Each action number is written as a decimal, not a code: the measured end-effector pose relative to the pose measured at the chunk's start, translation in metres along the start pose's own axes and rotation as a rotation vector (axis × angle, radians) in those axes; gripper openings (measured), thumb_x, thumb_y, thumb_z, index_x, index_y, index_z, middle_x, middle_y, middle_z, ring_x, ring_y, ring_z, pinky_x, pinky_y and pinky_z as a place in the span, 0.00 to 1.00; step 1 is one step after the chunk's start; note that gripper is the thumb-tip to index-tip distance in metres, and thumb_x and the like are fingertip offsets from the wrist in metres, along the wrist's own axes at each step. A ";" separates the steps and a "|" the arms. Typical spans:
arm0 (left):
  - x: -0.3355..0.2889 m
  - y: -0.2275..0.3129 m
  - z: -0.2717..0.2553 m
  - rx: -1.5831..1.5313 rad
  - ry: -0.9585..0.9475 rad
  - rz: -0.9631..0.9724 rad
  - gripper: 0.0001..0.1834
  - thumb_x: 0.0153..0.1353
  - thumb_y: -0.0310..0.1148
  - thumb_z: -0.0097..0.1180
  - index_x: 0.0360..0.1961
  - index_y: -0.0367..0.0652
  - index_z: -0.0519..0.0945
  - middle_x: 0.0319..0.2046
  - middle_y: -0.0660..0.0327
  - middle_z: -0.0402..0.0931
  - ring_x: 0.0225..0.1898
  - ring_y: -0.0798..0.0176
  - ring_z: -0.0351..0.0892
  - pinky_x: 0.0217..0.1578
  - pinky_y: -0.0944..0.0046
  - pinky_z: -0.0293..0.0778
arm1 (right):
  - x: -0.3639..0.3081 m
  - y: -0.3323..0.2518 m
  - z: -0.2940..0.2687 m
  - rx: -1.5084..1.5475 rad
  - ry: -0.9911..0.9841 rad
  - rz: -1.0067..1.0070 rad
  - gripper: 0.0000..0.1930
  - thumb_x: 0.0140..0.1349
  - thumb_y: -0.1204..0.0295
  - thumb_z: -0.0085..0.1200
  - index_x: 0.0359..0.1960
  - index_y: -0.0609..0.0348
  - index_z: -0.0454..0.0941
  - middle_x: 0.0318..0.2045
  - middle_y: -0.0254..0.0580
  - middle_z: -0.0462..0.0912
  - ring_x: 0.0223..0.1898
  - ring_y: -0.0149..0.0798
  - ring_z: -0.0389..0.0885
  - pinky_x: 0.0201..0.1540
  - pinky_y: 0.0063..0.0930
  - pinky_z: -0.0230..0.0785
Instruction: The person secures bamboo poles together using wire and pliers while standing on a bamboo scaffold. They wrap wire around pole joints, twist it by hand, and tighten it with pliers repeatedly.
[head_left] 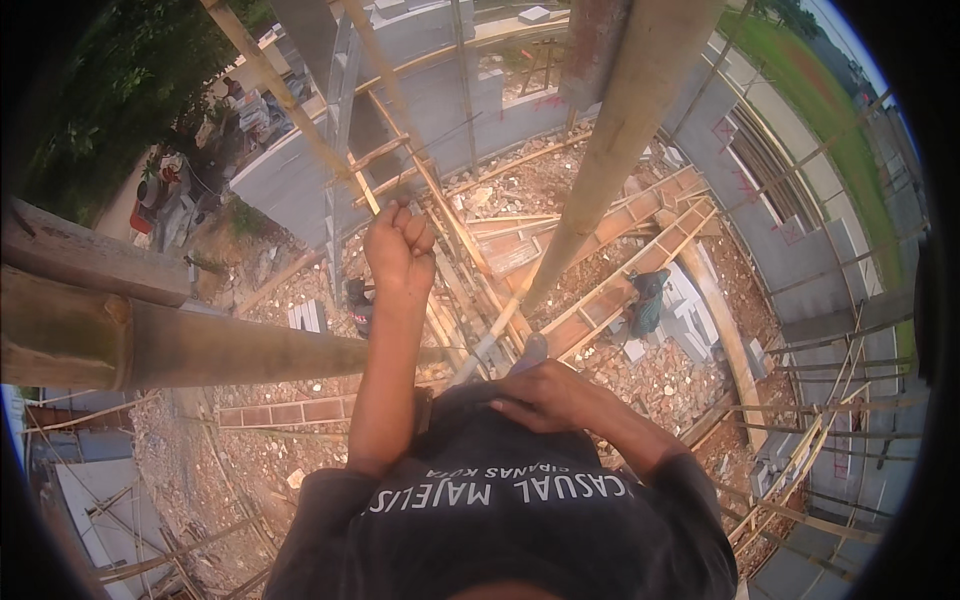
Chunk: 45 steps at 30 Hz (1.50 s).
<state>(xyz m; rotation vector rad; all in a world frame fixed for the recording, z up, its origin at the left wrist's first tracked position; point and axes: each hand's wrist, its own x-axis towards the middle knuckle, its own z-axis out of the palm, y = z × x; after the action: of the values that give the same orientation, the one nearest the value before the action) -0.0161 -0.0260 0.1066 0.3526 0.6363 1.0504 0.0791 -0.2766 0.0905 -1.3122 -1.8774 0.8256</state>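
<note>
Left hand (400, 245) balling into a fist by a wood strip (367, 188); right hand (548, 393) resting on the black shirt (500, 530).
The left fingers are curling tight, though whether they are pinching anything I cannot tell; the right ones are bending loosely at the waist, their grip hidden. The wood strip is lying just beyond the left fist, its long axis slanting from upper left toward the knuckles, so the left hand is sitting nearer. It is looking pale, narrow and straight. Farther out, a thick pole (635, 120) is rising ahead; below, a co-worker (650, 303) is standing beside pale blocks (687, 310) on rubble (640, 385).
</note>
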 end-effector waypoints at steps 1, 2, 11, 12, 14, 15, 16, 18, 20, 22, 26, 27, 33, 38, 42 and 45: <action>0.010 0.009 -0.018 -0.042 0.006 0.018 0.10 0.76 0.29 0.35 0.42 0.36 0.69 0.16 0.72 0.50 0.13 0.76 0.45 0.11 0.72 0.45 | -0.002 -0.011 -0.016 0.066 0.068 0.020 0.09 0.69 0.68 0.53 0.41 0.60 0.82 0.25 0.55 0.83 0.29 0.53 0.84 0.33 0.42 0.75; 0.007 0.013 -0.024 -0.070 -0.006 0.051 0.10 0.75 0.29 0.36 0.42 0.35 0.69 0.17 0.72 0.51 0.14 0.75 0.45 0.12 0.72 0.45 | -0.006 -0.015 -0.035 0.135 0.135 0.045 0.10 0.69 0.69 0.53 0.42 0.60 0.83 0.25 0.54 0.83 0.28 0.51 0.85 0.32 0.40 0.75; 0.016 0.036 0.008 -0.281 -0.064 0.071 0.10 0.75 0.27 0.36 0.46 0.32 0.68 0.21 0.67 0.58 0.20 0.72 0.56 0.19 0.71 0.55 | -0.007 -0.003 -0.030 0.111 0.259 0.262 0.10 0.69 0.73 0.52 0.47 0.63 0.82 0.30 0.49 0.83 0.28 0.43 0.83 0.30 0.34 0.73; 0.023 0.043 0.010 -0.293 -0.009 0.074 0.10 0.74 0.26 0.35 0.47 0.31 0.68 0.20 0.67 0.58 0.20 0.72 0.56 0.19 0.71 0.56 | -0.005 -0.004 -0.029 0.069 0.282 0.240 0.10 0.69 0.74 0.52 0.47 0.63 0.81 0.32 0.50 0.83 0.29 0.43 0.82 0.30 0.34 0.72; 0.033 0.052 -0.004 -0.322 -0.017 0.039 0.10 0.73 0.24 0.36 0.47 0.30 0.68 0.20 0.68 0.58 0.18 0.74 0.55 0.16 0.72 0.53 | -0.008 0.003 -0.028 -0.069 0.480 0.150 0.11 0.69 0.74 0.52 0.49 0.62 0.80 0.34 0.50 0.82 0.31 0.44 0.82 0.30 0.34 0.73; 0.034 0.053 -0.009 -0.325 -0.024 0.041 0.10 0.72 0.24 0.37 0.47 0.29 0.68 0.20 0.68 0.58 0.18 0.74 0.54 0.16 0.73 0.51 | -0.010 0.009 -0.030 -0.142 0.576 0.102 0.11 0.68 0.74 0.52 0.50 0.62 0.80 0.35 0.51 0.82 0.32 0.45 0.82 0.30 0.35 0.73; 0.032 0.052 -0.008 -0.327 -0.034 0.033 0.10 0.72 0.24 0.37 0.47 0.29 0.68 0.20 0.68 0.58 0.17 0.75 0.53 0.15 0.73 0.50 | -0.011 0.015 -0.036 -0.272 0.703 0.107 0.11 0.68 0.74 0.53 0.49 0.62 0.80 0.34 0.50 0.82 0.32 0.47 0.82 0.30 0.36 0.73; 0.018 0.050 -0.003 -0.337 -0.073 -0.026 0.10 0.72 0.24 0.37 0.46 0.29 0.69 0.19 0.69 0.57 0.16 0.75 0.51 0.14 0.73 0.47 | -0.007 0.034 -0.050 -0.538 0.956 0.124 0.10 0.67 0.74 0.54 0.48 0.61 0.80 0.32 0.50 0.81 0.32 0.50 0.83 0.30 0.39 0.74; -0.001 0.047 0.011 -0.336 -0.146 -0.078 0.10 0.72 0.24 0.37 0.45 0.29 0.69 0.19 0.69 0.56 0.15 0.75 0.49 0.13 0.73 0.45 | -0.006 0.059 -0.050 -0.636 0.754 0.332 0.09 0.66 0.74 0.54 0.46 0.60 0.80 0.31 0.51 0.81 0.32 0.53 0.83 0.30 0.42 0.73; -0.016 0.045 0.033 -0.343 -0.255 -0.095 0.10 0.73 0.25 0.37 0.44 0.30 0.70 0.18 0.69 0.54 0.15 0.75 0.48 0.13 0.73 0.45 | -0.009 0.076 -0.031 -0.609 0.381 0.410 0.08 0.65 0.74 0.54 0.44 0.58 0.79 0.31 0.52 0.81 0.31 0.55 0.82 0.30 0.45 0.73; 0.023 0.035 0.049 -0.094 -0.079 0.044 0.11 0.74 0.26 0.35 0.42 0.31 0.70 0.18 0.70 0.54 0.15 0.76 0.47 0.13 0.72 0.44 | -0.006 -0.004 -0.017 -0.140 0.031 -0.020 0.13 0.59 0.79 0.57 0.47 0.59 0.80 0.30 0.49 0.83 0.27 0.53 0.82 0.27 0.44 0.71; 0.038 0.041 0.035 -0.116 -0.036 0.076 0.10 0.73 0.26 0.35 0.42 0.31 0.69 0.17 0.71 0.53 0.14 0.76 0.47 0.13 0.72 0.44 | -0.007 -0.037 -0.036 -0.124 0.145 -0.071 0.14 0.58 0.81 0.58 0.47 0.59 0.80 0.30 0.48 0.83 0.26 0.52 0.81 0.27 0.43 0.71; 0.015 0.043 0.000 -0.179 -0.077 0.036 0.10 0.74 0.27 0.36 0.43 0.32 0.69 0.19 0.70 0.54 0.15 0.75 0.48 0.14 0.72 0.46 | -0.019 0.040 -0.112 -0.757 0.923 -0.033 0.11 0.58 0.81 0.61 0.44 0.62 0.81 0.30 0.45 0.81 0.27 0.46 0.79 0.29 0.35 0.71; 0.019 0.052 0.009 -0.180 -0.051 0.101 0.09 0.74 0.27 0.36 0.44 0.32 0.68 0.19 0.70 0.55 0.16 0.75 0.48 0.14 0.72 0.47 | -0.042 0.084 -0.075 -0.278 0.772 0.067 0.11 0.59 0.75 0.63 0.42 0.63 0.77 0.30 0.45 0.79 0.28 0.41 0.79 0.30 0.32 0.71; 0.052 0.052 -0.011 -0.104 0.096 0.158 0.10 0.74 0.27 0.36 0.44 0.32 0.69 0.18 0.71 0.53 0.15 0.75 0.48 0.14 0.72 0.47 | -0.025 0.018 -0.084 -0.432 0.591 -0.210 0.11 0.55 0.79 0.65 0.41 0.63 0.81 0.29 0.46 0.79 0.29 0.45 0.79 0.31 0.36 0.72; 0.050 0.037 -0.012 -0.079 0.092 0.081 0.10 0.74 0.27 0.36 0.45 0.33 0.70 0.17 0.72 0.52 0.15 0.76 0.47 0.14 0.71 0.46 | -0.024 0.025 -0.099 -0.715 0.878 0.013 0.11 0.54 0.81 0.64 0.41 0.61 0.83 0.29 0.46 0.79 0.28 0.47 0.79 0.32 0.38 0.71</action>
<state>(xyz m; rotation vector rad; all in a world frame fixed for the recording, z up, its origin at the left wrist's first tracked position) -0.0326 0.0350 0.1020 0.2638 0.6647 1.1715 0.1793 -0.2817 0.1207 -1.7061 -1.4322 -0.4632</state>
